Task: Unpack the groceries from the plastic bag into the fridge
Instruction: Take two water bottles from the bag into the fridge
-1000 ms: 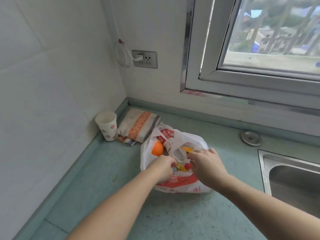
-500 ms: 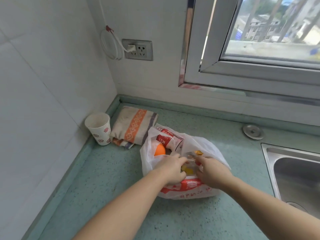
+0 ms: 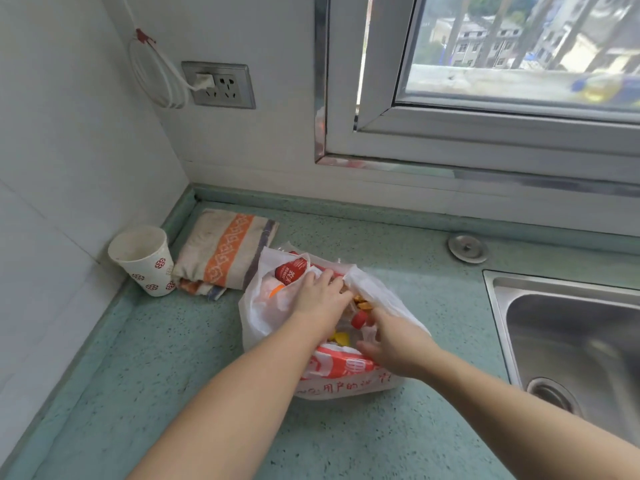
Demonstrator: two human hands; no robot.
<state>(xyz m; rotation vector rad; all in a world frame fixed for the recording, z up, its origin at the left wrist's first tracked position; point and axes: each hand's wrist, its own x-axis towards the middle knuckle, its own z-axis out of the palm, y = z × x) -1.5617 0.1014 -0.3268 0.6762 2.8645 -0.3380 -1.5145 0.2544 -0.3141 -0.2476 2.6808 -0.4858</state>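
A white plastic bag (image 3: 332, 375) with red print lies open on the green counter (image 3: 173, 368). Inside it I see a red packet (image 3: 291, 270), part of an orange fruit (image 3: 277, 291), a red cap (image 3: 358, 320) and yellow pieces (image 3: 341, 338). My left hand (image 3: 320, 294) reaches across the opening and its fingers pinch the bag's far rim. My right hand (image 3: 394, 344) is at the bag's right side, thumb spread, fingers pointing in towards the red cap. What lies deeper in the bag is hidden by both hands.
A paper cup (image 3: 142, 259) and a folded striped cloth (image 3: 228, 252) sit in the back left corner. A steel sink (image 3: 571, 341) is on the right, with a round metal cap (image 3: 467, 249) behind it. A wall socket (image 3: 220, 85) and a window are above.
My left hand moved from the near handle to the bag's far rim, pulling the opening wider. My right hand shifted right and nearer. The view tilted up.
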